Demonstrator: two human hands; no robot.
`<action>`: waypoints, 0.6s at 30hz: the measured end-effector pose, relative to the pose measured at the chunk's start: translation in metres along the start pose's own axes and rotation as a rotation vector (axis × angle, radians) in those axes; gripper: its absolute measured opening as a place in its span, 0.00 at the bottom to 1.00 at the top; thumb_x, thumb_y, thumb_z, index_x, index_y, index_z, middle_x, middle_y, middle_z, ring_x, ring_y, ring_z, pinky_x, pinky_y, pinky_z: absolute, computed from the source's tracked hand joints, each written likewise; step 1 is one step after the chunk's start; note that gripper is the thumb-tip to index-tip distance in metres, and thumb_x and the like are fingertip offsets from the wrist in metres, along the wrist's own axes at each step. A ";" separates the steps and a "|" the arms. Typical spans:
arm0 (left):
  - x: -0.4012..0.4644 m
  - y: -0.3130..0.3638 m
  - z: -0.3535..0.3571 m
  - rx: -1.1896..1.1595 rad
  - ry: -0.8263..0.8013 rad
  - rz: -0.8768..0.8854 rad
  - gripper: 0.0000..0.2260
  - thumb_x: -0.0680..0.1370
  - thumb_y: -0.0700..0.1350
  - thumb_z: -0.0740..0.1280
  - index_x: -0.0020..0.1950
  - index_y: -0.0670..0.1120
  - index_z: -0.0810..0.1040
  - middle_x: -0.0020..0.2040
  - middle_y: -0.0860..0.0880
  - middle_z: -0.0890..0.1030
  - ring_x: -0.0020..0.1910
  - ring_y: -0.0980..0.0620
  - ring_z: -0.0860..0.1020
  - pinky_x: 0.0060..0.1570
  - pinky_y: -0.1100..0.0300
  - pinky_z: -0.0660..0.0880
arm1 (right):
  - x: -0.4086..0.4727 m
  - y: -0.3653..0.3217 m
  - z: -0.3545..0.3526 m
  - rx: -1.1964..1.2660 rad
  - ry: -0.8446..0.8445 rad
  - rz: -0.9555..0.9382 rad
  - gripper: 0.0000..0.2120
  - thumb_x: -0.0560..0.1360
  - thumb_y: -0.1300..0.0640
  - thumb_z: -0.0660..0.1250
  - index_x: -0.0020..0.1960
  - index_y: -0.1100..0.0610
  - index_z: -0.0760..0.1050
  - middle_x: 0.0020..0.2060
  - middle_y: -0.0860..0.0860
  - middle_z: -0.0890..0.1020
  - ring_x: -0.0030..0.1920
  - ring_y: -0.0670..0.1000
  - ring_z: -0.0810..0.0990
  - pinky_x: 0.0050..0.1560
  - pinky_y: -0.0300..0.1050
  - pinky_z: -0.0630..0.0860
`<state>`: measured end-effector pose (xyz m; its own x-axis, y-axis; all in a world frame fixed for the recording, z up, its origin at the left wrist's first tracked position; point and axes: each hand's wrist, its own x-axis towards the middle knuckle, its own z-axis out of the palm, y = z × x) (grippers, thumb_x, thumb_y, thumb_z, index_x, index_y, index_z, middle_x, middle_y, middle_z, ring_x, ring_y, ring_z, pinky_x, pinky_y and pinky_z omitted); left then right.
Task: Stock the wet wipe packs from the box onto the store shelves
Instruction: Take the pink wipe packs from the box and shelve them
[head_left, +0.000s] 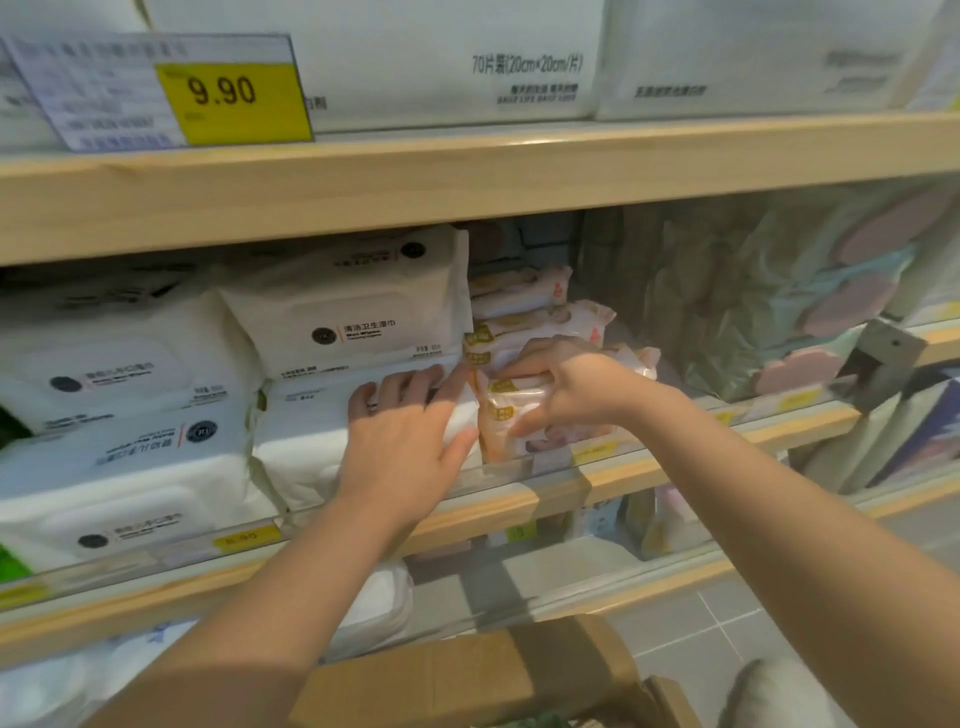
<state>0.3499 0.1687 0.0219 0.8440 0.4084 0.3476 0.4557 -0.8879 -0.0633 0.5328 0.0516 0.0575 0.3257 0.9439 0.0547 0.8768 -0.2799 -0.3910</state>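
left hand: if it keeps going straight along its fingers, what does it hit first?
The left hand lies flat on a large white wipe pack, fingers pointing up and right. Straight on, the index fingertip probably meets the stack of small orange wipe packs that the right hand grips; depth is unclear.

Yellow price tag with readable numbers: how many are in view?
1: the 9.90 tag on the top shelf edge, left. Lower yellow labels are too blurred to read.
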 end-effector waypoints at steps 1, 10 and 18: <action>0.001 0.000 0.001 -0.003 -0.007 0.000 0.26 0.78 0.60 0.52 0.76 0.57 0.55 0.70 0.51 0.67 0.66 0.45 0.66 0.63 0.44 0.61 | 0.000 -0.004 0.001 -0.005 0.004 0.002 0.30 0.65 0.44 0.76 0.65 0.45 0.73 0.61 0.47 0.76 0.59 0.49 0.74 0.58 0.44 0.72; 0.001 0.004 -0.008 0.008 -0.066 -0.005 0.27 0.78 0.60 0.52 0.76 0.57 0.53 0.71 0.50 0.66 0.67 0.45 0.64 0.65 0.44 0.60 | 0.004 -0.013 0.012 -0.100 -0.021 0.021 0.34 0.66 0.39 0.72 0.70 0.44 0.68 0.65 0.47 0.71 0.64 0.51 0.69 0.62 0.48 0.69; -0.022 0.019 -0.041 -0.170 -0.086 -0.054 0.28 0.79 0.57 0.57 0.76 0.48 0.56 0.72 0.47 0.66 0.69 0.45 0.63 0.69 0.46 0.57 | -0.053 -0.029 -0.018 -0.059 0.057 0.062 0.34 0.73 0.37 0.64 0.74 0.50 0.62 0.70 0.52 0.69 0.70 0.53 0.66 0.68 0.53 0.66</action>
<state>0.3283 0.1342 0.0518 0.8441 0.4661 0.2650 0.4524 -0.8844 0.1144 0.4966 0.0065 0.0826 0.3982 0.9133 0.0852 0.8731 -0.3489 -0.3407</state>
